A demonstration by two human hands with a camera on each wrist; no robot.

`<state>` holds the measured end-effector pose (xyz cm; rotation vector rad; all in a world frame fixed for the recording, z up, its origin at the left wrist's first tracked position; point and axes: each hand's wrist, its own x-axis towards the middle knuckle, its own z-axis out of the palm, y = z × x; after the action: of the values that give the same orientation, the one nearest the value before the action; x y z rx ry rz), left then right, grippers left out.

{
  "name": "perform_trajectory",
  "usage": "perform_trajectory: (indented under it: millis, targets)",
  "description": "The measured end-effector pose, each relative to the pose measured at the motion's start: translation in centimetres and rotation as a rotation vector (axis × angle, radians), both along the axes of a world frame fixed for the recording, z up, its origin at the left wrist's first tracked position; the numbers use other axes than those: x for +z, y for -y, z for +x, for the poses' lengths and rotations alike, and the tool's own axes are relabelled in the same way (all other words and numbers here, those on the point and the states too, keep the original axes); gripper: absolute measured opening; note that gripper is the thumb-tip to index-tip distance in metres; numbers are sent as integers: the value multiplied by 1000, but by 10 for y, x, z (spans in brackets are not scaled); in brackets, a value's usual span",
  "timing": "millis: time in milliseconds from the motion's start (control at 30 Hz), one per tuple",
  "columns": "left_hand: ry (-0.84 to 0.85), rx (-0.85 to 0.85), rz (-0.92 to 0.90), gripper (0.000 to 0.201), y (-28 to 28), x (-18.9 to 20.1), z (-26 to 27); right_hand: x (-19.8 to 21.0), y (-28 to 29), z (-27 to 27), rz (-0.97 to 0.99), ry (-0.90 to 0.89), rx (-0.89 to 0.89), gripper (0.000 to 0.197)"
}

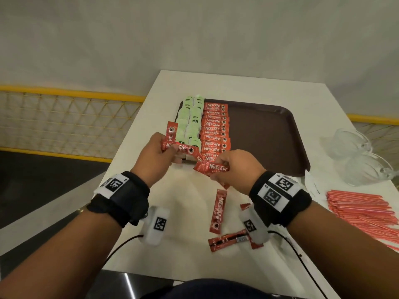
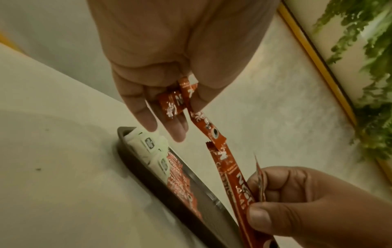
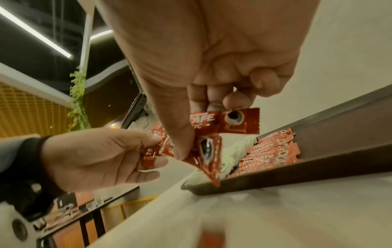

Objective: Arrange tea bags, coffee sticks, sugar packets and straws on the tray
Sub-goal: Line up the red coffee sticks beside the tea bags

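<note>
A brown tray sits on the white table, with green tea bags in two columns at its left and a column of red coffee sticks beside them. My left hand hovers over the tray's near left corner and grips a few coffee sticks. Just right of it, my right hand pinches more coffee sticks. The left wrist view shows the left fingers curled round the sticks. In the right wrist view, the thumb presses on two sticks.
Loose coffee sticks lie on the table in front of the tray. A pile of red straws lies at the right edge, with clear glass cups behind it. A yellow mesh railing runs beyond the table's left side.
</note>
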<state>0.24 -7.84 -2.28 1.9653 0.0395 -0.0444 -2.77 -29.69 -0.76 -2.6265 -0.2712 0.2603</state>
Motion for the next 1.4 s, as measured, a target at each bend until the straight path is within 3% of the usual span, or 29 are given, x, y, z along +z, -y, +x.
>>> perform_trajectory:
  millis: [267,600,767,900,1000,1167,1267,1400]
  targets:
    - [-42,93,-384,7,26,3,13,14,8,14,316,-48,-51,25]
    - [44,251,-416,7,30,19,42,40,-5,32,515,50,-113,29]
    - [-11,68,-498,10,39,25,36,41,-14,42,599,-13,-105,23]
    - [-18,27,-618,12,46,29,35,35,-15,63,610,-68,-168,28]
    - [-44,-11,-619,26,48,30,41,32,-14,77,528,-75,-179,35]
    - [50,-71,-395,64,49,24,56,34,-14,99,371,-77,-118,38]
    - [86,-21,-401,49,51,25,68,39,-14,109,356,-66,-114,41]
    - [116,36,-457,40,48,31,88,44,-2,117,416,-36,-145,25]
